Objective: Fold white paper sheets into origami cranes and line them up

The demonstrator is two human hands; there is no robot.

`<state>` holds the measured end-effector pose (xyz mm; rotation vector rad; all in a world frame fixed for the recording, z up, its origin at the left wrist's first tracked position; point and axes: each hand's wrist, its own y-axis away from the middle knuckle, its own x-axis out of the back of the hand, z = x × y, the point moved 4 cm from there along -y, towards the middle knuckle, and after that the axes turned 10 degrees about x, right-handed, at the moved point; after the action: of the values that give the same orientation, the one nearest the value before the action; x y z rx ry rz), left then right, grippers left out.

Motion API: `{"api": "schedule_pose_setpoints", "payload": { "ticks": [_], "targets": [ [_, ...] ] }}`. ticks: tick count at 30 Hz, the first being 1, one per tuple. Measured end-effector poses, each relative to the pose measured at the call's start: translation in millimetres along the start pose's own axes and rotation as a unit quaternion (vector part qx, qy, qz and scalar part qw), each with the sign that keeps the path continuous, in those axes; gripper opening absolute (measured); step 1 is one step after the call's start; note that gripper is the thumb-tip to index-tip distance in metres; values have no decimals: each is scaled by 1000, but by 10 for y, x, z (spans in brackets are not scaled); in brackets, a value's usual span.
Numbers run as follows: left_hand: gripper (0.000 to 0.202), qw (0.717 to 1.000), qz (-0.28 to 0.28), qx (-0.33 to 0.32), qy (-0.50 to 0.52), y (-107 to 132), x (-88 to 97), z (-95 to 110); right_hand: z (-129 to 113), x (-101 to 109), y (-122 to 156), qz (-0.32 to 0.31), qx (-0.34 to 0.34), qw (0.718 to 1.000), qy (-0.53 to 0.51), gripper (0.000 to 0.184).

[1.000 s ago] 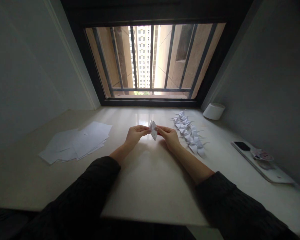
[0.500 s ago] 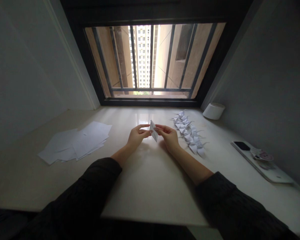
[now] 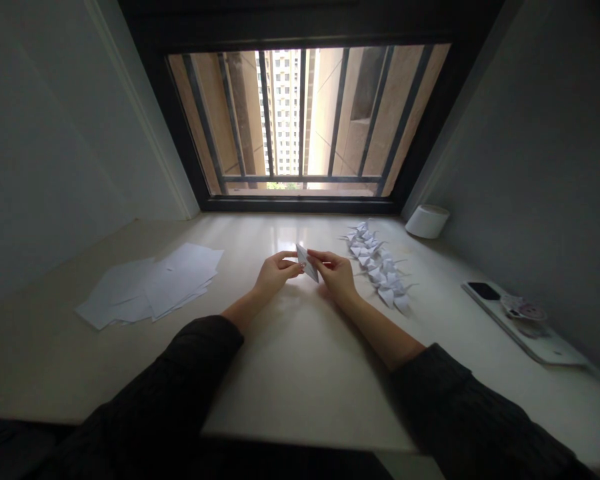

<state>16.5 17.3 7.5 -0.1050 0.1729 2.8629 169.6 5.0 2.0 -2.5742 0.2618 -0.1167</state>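
A small folded piece of white paper is held just above the pale tabletop in the middle of the view. My left hand pinches its left side with thumb and fingers. My right hand pinches its right side. Both hands are closed on the paper, fingertips almost meeting. Dark sleeves cover both forearms.
A loose pile of flat white sheets lies at the left. A row of several folded white paper figures runs along the right of my hands. A white round container stands by the window corner. A phone and tablet lie at the far right.
The folded paper has tipped from more upright to lower and flatter between my fingers, and both hands have drawn slightly closer together.
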Motion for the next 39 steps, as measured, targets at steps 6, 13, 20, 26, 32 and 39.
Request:
{"api": "schedule_pose_setpoints", "payload": {
  "ticks": [6,13,20,26,32,39],
  "targets": [
    [37,1000,21,6,-15,3,8,9,-20,-31,16,-17,5,1000,-3,27],
    [38,1000,17,9,-15,6,11,4,32,-29,-2,-24,-13,999,-27,31],
    [39,999,45,14,3,41,18,49,-23,-58,7,-18,-42,995,-91,45],
    [35,996,86,-3,-3,39,44,89,3,-91,30,-66,-68,995,-16,38],
    [38,996,86,-20,-30,33,52,74,4,-107,50,-89,-64,994,2,40],
    [38,994,108,-28,-20,39,61,105,-44,-126,62,-103,-68,992,-21,40]
  ]
}}
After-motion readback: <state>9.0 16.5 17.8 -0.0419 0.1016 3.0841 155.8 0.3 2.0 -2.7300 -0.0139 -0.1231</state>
